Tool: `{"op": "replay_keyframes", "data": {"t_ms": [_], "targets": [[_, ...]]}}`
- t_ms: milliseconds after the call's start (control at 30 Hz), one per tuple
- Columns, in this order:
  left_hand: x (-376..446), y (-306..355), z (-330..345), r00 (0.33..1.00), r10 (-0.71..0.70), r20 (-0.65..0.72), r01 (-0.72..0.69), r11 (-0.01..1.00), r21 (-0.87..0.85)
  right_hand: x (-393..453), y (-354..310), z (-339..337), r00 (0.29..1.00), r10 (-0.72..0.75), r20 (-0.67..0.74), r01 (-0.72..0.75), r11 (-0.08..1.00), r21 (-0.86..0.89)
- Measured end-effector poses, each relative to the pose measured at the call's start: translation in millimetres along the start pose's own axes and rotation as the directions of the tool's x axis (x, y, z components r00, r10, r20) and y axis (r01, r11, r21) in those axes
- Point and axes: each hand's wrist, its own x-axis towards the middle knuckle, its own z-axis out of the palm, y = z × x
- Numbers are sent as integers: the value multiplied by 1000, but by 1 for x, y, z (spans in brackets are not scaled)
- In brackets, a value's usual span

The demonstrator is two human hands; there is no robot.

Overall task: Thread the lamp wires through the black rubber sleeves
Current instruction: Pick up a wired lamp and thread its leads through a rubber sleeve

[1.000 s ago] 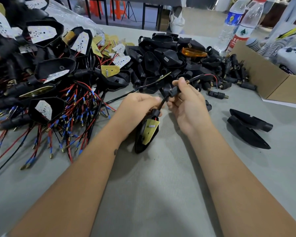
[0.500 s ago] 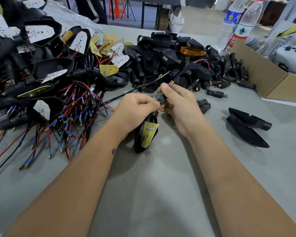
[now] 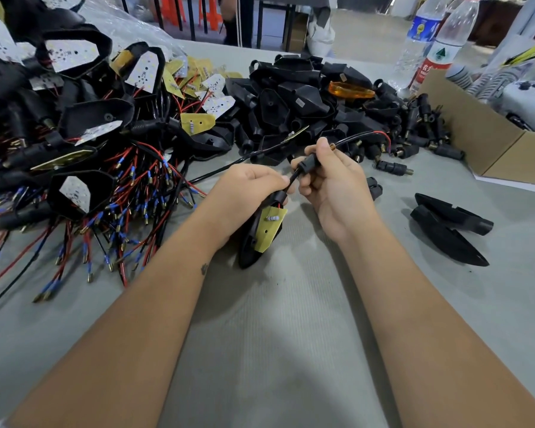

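My left hand (image 3: 247, 188) grips the neck of a black lamp housing (image 3: 248, 247) with a yellow circuit board (image 3: 267, 228), which hangs down onto the grey table (image 3: 275, 350). My right hand (image 3: 331, 183) pinches a black rubber sleeve (image 3: 306, 163) that sits on the lamp's wires just above the housing. The red and black wires (image 3: 362, 135) come out past the sleeve's brass end and arc off to the right.
Wired lamps with red and black leads (image 3: 130, 193) are heaped at the left. Empty black housings and sleeves (image 3: 306, 100) are piled behind my hands. Two black shells (image 3: 448, 227) lie at the right, beside a cardboard box (image 3: 482, 140) and water bottles (image 3: 430, 41).
My right hand has slid the sleeve along the wires, and more wire now shows past its brass end. My left hand keeps its hold on the housing.
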Motion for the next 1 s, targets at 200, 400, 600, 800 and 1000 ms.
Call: {"op": "replay_keyframes", "data": {"t_ms": [200, 400, 600, 800, 1000], "targets": [[2, -3, -1, 997, 65, -30, -59, 986, 158, -1, 1, 1, 1000, -8, 5, 8, 999, -38], [3, -4, -2, 997, 82, -6, -80, 981, 178, -2, 4, 4, 998, -8, 61, 18, 985, -169], [4, -5, 0, 995, 89, -44, -85, 992, 88, -2, 4, 4, 997, -11, 74, 25, 982, -186], [6, -6, 1, 995, 68, -79, -62, 995, 82, -1, 3, 3, 1000, -27, 12, 29, 995, -95], [5, -6, 1, 993, 92, -80, -76, 979, 189, 0, 2, 1, 999, -23, -23, 22, 999, -26]]}}
